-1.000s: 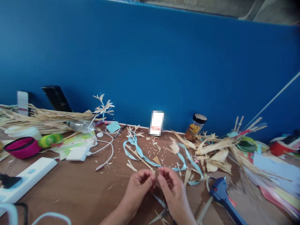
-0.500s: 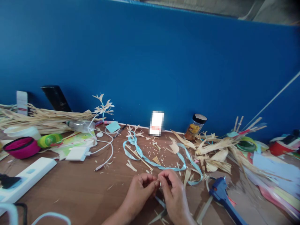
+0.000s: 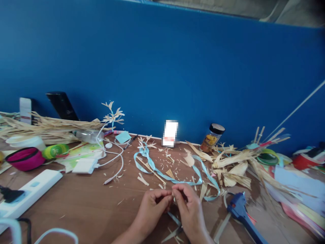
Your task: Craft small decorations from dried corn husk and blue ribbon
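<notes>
My left hand (image 3: 155, 207) and my right hand (image 3: 188, 208) meet fingertip to fingertip above the brown table. Both are closed in a pinch; whatever lies between the fingers is too small to make out. Under them, partly covered by my right hand, lie scissors (image 3: 175, 218) and some pale strips. Just beyond my fingers a light-blue ribbon (image 3: 175, 179) winds across the table. Its left end is tied around a small flower of dried husk (image 3: 146, 143). Husk scraps (image 3: 170, 174) are scattered about it.
On the right lie a blue glue gun (image 3: 240, 206), dried husks (image 3: 233, 159) and a jar with a black lid (image 3: 212, 137). A white power strip (image 3: 43, 183), a charger (image 3: 85, 166) with cable and a pink pouch (image 3: 24, 159) occupy the left. A blue partition (image 3: 162, 67) rises behind.
The view has shifted very slightly. My two hands stay pinched together in nearly the same place, with only small finger movement.
</notes>
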Demonstrator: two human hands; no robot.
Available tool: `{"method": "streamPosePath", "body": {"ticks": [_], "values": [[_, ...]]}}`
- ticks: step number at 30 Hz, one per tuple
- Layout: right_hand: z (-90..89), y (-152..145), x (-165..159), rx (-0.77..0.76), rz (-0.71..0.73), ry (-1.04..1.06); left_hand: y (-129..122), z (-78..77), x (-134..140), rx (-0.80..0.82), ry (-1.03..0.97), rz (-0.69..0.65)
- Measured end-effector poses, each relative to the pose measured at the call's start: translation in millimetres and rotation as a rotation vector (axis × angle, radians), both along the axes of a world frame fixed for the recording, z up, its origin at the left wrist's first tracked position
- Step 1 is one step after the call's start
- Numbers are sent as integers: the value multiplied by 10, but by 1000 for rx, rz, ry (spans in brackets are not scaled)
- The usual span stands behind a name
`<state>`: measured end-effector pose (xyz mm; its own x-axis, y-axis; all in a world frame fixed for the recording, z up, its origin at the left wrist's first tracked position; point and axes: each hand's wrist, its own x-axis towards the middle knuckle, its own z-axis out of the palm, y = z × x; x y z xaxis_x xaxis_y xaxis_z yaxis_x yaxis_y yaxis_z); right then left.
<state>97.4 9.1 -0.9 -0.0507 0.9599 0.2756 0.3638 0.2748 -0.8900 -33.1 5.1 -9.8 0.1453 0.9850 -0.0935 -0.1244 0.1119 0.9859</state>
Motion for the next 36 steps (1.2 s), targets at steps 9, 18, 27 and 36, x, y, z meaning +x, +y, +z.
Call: {"method": "streamPosePath", "body": {"ticks": [9,18,27,36], "values": [[6,5,-13,24,27,17,21,-47,2,29,0,6],[196,4,42,-113,-93,140,-57,-17,-43,-177,-419,-239],[713,157,-108,-64,96,-27,-186,125,-248,-409,-334,-847],[286,442,-661,48,338,-849,-121,-37,-164,-289,-219,-1037]]}}
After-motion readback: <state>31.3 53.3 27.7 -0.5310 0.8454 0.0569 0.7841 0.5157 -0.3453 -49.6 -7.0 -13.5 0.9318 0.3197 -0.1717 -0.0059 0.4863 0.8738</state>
